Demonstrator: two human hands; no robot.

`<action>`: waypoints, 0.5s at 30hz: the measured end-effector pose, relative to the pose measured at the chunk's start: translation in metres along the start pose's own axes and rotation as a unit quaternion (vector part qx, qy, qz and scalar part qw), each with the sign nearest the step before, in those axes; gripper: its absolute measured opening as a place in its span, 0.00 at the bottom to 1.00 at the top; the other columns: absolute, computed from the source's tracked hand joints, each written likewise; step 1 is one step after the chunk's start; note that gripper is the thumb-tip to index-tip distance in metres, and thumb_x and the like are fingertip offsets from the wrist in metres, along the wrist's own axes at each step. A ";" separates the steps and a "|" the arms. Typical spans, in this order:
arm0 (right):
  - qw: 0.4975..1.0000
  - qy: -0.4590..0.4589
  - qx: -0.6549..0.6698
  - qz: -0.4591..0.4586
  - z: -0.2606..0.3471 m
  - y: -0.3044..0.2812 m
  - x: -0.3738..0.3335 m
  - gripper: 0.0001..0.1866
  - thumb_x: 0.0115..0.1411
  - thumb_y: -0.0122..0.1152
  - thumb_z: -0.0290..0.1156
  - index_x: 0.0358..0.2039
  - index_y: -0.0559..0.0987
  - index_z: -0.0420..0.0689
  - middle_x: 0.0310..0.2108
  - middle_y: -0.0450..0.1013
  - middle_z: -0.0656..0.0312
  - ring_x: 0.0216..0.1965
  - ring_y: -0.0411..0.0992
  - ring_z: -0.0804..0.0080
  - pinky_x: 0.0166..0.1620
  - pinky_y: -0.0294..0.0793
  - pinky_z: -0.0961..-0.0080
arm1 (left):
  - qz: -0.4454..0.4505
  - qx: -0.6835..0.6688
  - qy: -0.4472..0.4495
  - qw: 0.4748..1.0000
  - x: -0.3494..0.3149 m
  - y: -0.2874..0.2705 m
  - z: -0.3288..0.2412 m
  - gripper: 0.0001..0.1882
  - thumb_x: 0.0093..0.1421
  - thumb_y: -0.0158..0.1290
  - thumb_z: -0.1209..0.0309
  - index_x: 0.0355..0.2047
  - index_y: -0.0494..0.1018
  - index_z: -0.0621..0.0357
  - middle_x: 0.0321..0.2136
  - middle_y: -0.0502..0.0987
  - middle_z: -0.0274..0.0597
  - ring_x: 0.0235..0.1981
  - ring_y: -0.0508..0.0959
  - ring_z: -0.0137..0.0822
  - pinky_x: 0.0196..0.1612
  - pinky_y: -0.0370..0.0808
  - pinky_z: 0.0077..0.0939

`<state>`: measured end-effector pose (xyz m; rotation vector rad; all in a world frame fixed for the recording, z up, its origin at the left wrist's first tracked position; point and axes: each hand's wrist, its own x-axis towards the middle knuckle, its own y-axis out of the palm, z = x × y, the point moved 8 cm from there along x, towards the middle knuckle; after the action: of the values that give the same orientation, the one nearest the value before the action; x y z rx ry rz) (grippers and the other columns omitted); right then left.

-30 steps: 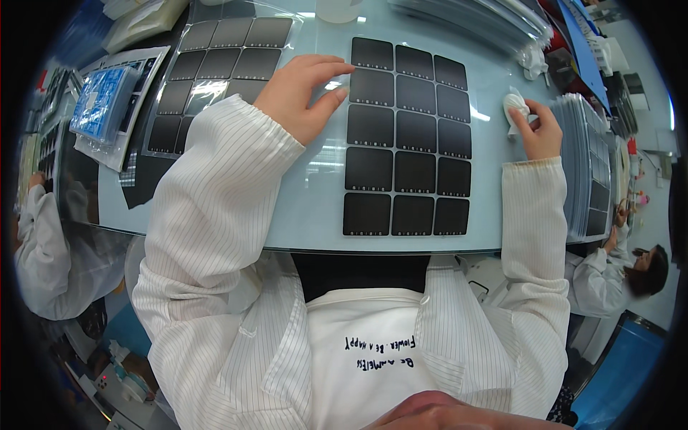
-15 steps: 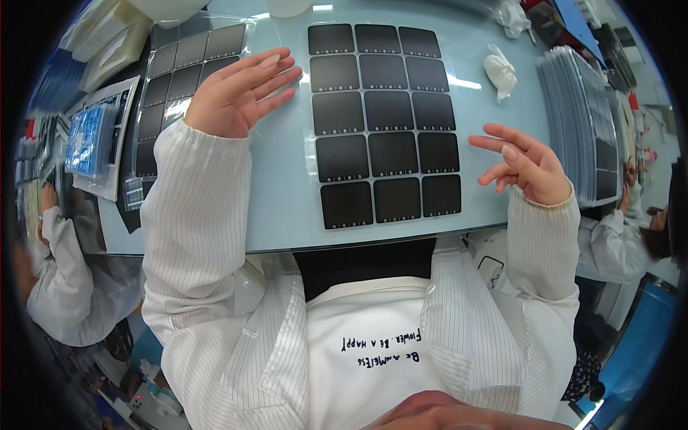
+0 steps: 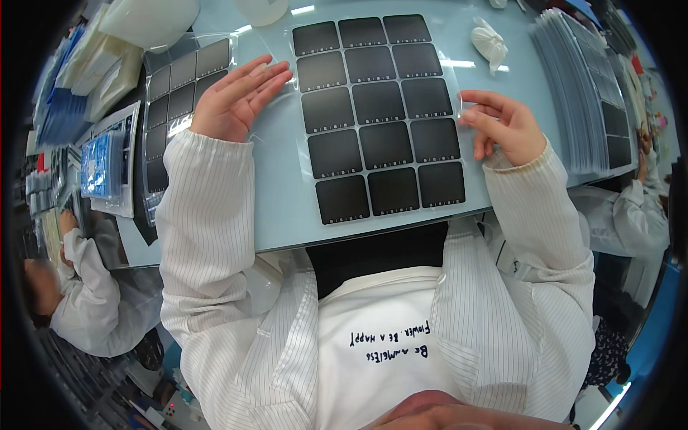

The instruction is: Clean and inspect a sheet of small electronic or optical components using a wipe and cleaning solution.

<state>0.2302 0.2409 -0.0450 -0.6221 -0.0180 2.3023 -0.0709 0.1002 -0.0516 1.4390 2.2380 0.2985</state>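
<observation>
A clear sheet (image 3: 304, 154) with rounded black panels in three columns lies flat on the glass-topped table before me. My left hand (image 3: 236, 93) is open by its upper left side, palm turned inward and fingers stretched toward the sheet. At the right edge is my right hand (image 3: 502, 122), its fingers curved and the thumb a little apart from the forefinger. The fingertips come up to the clear margin; whether they touch it is hard to see. Left of my left hand lies another clear sheet with black panels (image 3: 183, 69), partly covered by my sleeve.
A tall stack of clear sheets (image 3: 562, 93) stands at the right. Beyond the sheet lies a knotted white bag (image 3: 489, 44). Blue plastic-wrapped packs (image 3: 102, 165) and pale stacked packs (image 3: 115, 79) crowd the left, near a white container (image 3: 150, 21). People in white coats sit at both sides.
My right hand has moved left to the sheet's right edge. My left hand stays by the left side, its fingers closer together. The whole view has shifted and turned slightly.
</observation>
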 end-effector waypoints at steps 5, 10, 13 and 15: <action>0.999 -0.009 -0.034 0.034 -0.002 0.018 -0.003 0.18 0.54 0.62 0.25 0.45 0.71 0.34 0.22 0.71 0.64 0.12 0.63 0.85 0.17 0.60 0.88 | -0.030 0.308 0.041 0.950 -0.005 0.009 0.000 0.29 0.55 0.58 0.71 0.54 0.63 0.71 0.36 0.78 0.44 0.33 0.75 0.25 0.36 0.72 0.15; 0.999 0.003 -0.011 0.052 -0.003 0.024 -0.021 0.12 0.55 0.60 0.22 0.39 0.70 0.36 0.19 0.70 0.64 0.11 0.61 0.86 0.16 0.56 0.89 | -0.033 0.437 0.094 0.894 -0.014 0.025 0.000 0.25 0.53 0.58 0.77 0.52 0.68 0.63 0.24 0.74 0.31 0.23 0.68 0.18 0.29 0.68 0.13; 0.996 0.051 -0.014 0.072 -0.012 0.028 -0.036 0.10 0.55 0.59 0.21 0.36 0.70 0.36 0.17 0.69 0.65 0.11 0.60 0.87 0.15 0.56 0.89 | 0.072 0.491 0.081 0.865 -0.019 0.039 0.003 0.29 0.51 0.56 0.81 0.55 0.67 0.55 0.21 0.71 0.30 0.21 0.65 0.19 0.28 0.67 0.15; 0.994 0.061 -0.050 0.077 -0.010 0.027 -0.044 0.09 0.55 0.59 0.21 0.36 0.69 0.36 0.17 0.69 0.65 0.11 0.60 0.87 0.15 0.56 0.89 | 0.123 0.495 0.077 0.857 -0.026 0.046 0.001 0.29 0.51 0.56 0.81 0.55 0.67 0.55 0.21 0.71 0.30 0.21 0.65 0.20 0.28 0.67 0.15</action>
<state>0.2436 0.1896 -0.0400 -0.8406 -0.0274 2.4179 -0.0244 0.0969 -0.0266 2.2546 2.4301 -0.8308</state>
